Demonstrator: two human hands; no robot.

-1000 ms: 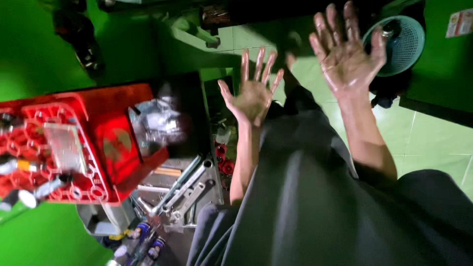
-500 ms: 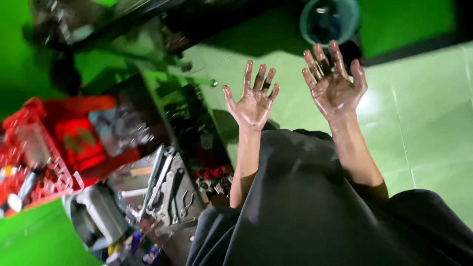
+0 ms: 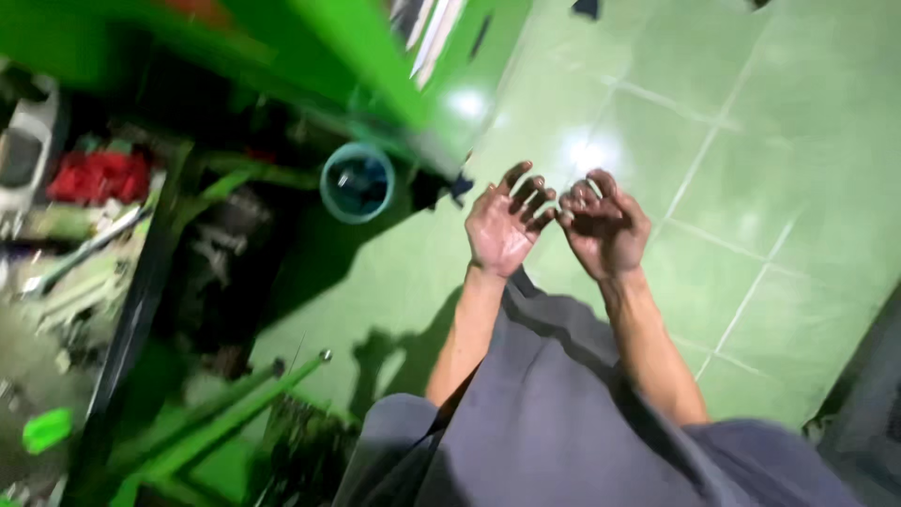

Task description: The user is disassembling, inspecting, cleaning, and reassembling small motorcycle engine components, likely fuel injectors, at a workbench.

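My left hand (image 3: 505, 223) is raised in front of me, palm toward me, fingers half curled and stained dark, holding nothing. My right hand (image 3: 605, 225) is beside it, fingers curled inward, also grimy and holding nothing. The fingertips of the two hands nearly touch. Both hover above the green tiled floor (image 3: 732, 160), over my grey clothing (image 3: 554, 413). The view is motion-blurred.
A round teal bucket (image 3: 358, 182) stands on the floor by a green frame (image 3: 375, 56). A cluttered dark workbench with tools (image 3: 84, 253) and red parts (image 3: 94, 176) lies at the left. Green bars (image 3: 235, 413) slant at the lower left.
The camera swung right and tilted, so the bench slid left and open floor fills the view. Both hands went from spread wide and apart to half curled with fingertips close together.
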